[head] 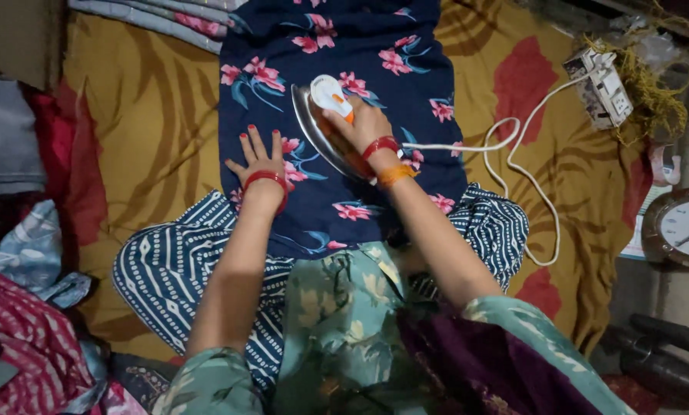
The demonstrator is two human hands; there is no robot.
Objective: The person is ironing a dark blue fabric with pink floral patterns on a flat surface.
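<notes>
At the centre of the yellow-brown patterned bedspread [137, 131], a navy cloth with pink flowers [375, 69] is lying spread flat, and an electric iron [325, 127] with a white and orange top is resting on its middle, sole plate down. The right hand [364, 123] is gripping the iron's handle, fingers wrapped around it, red and orange bangles at the wrist. The left hand [258, 160] is lying open and flat on the cloth just left of the iron, fingers spread, holding nothing. A white cord [514, 165] is running from the iron rightward in loops to a white power strip [602, 84] near the bedspread's far right corner. A blue-and-white striped cloth [175, 261] is lying beneath the navy cloth's near edge. A round wall clock [687, 227] is sitting at the right edge; folded clothes [21, 338] are piling up at the left.
</notes>
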